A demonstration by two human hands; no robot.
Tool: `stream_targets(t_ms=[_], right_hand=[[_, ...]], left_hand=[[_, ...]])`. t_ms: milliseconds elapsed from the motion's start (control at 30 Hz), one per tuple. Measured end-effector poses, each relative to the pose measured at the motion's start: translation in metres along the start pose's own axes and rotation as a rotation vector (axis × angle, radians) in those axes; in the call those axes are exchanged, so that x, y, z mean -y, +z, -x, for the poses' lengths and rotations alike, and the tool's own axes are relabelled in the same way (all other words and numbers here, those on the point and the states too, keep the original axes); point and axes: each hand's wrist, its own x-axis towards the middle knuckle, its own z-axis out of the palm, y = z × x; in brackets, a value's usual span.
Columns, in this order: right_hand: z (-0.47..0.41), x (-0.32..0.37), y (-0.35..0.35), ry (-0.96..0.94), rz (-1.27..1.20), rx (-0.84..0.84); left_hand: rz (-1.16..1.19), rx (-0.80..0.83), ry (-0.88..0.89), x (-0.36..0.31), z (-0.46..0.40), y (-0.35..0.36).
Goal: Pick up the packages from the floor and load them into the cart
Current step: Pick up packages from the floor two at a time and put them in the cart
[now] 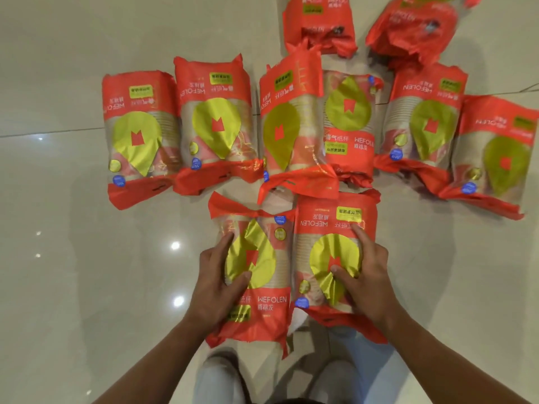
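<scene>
Several red packages of paper cups with yellow-green drop logos lie on the pale tiled floor (73, 228). Nearest me are two side by side. My left hand (217, 284) grips the left near package (262, 304), thumb on its front and fingers round its left edge. My right hand (366, 275) grips the right near package (323, 225), thumb on the yellow logo and fingers along its right side. Beyond them a row of packages runs across the floor, from the leftmost package (137, 135) to the rightmost package (495, 153). No cart is in view.
Two more red packages (318, 21) (414, 27) lie at the top of the view behind the row. My legs in light trousers (221, 374) stand just below the two near packages. Glossy floor stretches to the left and lower right.
</scene>
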Motion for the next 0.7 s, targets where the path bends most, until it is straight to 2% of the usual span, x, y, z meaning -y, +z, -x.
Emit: stream_targets(t_ms=[133, 267, 400, 567, 700], right_hand=[[0.053, 0.033, -0.031, 0.038, -0.012, 0.039], [0.124, 0.094, -0.086, 0.093, -0.114, 0.069], [0.193, 0.194, -0.173, 0.079, -0.184, -0.005], [0.275, 0.338, -0.314, 0.037, -0.291, -0.019], [0.352, 0.426, -0.407, -0.058, -0.302, -0.118]], left_hand=[[-0.033, 0.008, -0.019, -0.048, 0.035, -0.041], [-0.012, 0.0, -0.01, -0.136, 0.08, -0.098], [0.056, -0.021, 0.035, -0.271, 0.139, -0.165], [0.076, -0.039, 0.127, -0.455, 0.213, -0.25], [0.122, -0.022, 0.205, -0.574, 0.269, -0.293]])
